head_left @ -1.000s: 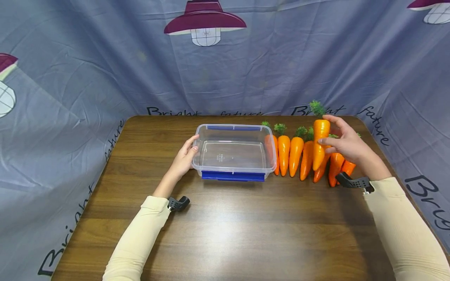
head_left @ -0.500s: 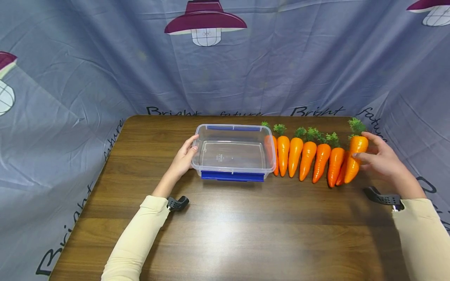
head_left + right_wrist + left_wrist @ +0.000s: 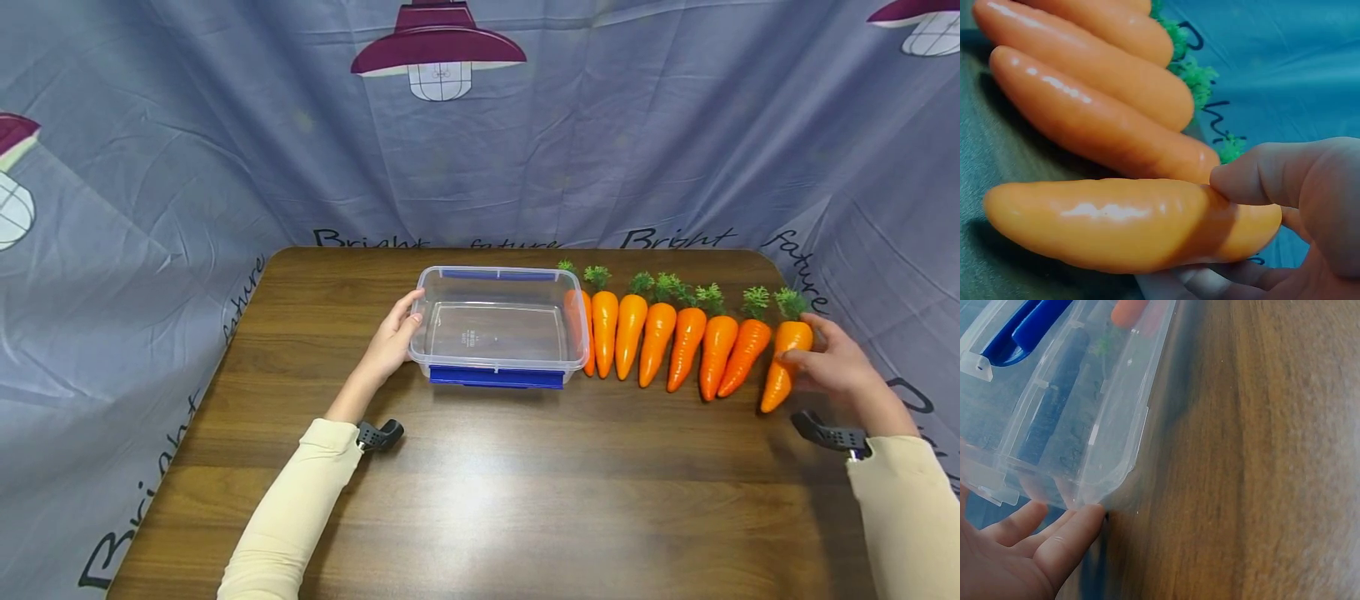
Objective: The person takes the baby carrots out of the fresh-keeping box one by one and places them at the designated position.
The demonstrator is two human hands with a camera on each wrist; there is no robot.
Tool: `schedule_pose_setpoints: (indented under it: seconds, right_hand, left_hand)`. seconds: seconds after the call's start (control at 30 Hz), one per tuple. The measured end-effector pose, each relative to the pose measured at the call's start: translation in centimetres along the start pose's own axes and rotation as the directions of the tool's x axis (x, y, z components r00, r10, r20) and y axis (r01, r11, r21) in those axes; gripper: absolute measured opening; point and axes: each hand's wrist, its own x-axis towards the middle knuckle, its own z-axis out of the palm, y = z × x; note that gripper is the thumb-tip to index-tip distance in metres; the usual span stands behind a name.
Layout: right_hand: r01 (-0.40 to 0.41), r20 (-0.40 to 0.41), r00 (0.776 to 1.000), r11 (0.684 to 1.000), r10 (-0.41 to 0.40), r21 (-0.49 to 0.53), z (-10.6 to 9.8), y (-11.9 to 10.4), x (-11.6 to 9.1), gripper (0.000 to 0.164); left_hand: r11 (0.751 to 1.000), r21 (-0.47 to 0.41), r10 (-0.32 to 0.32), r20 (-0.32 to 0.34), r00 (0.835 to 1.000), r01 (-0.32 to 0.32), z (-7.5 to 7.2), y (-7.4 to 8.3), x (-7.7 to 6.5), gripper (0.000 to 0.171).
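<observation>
A clear plastic food container with blue clips stands open-topped on the table; I see nothing inside it. My left hand holds its left end, thumb and fingers at the rim. Up close in the left wrist view, my fingers touch the container wall. At the right end of the row, my right hand grips a yellow-orange carrot near its leafy top. The right wrist view shows my thumb lying on this carrot, with other fingers partly hidden beneath it.
Several glossy orange carrots lie side by side between the container and my right hand, green tops toward the back. The leftmost carrot partly shows through the container wall. A wooden table extends in front; a printed blue-grey curtain hangs behind.
My right hand has carried the yellow-orange carrot rightward and down, from above the row to beyond its right end. My left hand and the container have stayed put.
</observation>
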Motion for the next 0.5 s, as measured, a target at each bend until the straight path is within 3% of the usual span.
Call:
schedule_pose_setpoints:
  seconds: [0.5]
  right_hand:
    - [-0.055, 0.028, 0.998, 0.995, 0.057, -0.078, 0.52, 0.63, 0.54, 0.086]
  left_hand:
    - [1.0, -0.011, -0.014, 0.0, 1.0, 0.014, 0.15, -0.32, 0.16, 0.049]
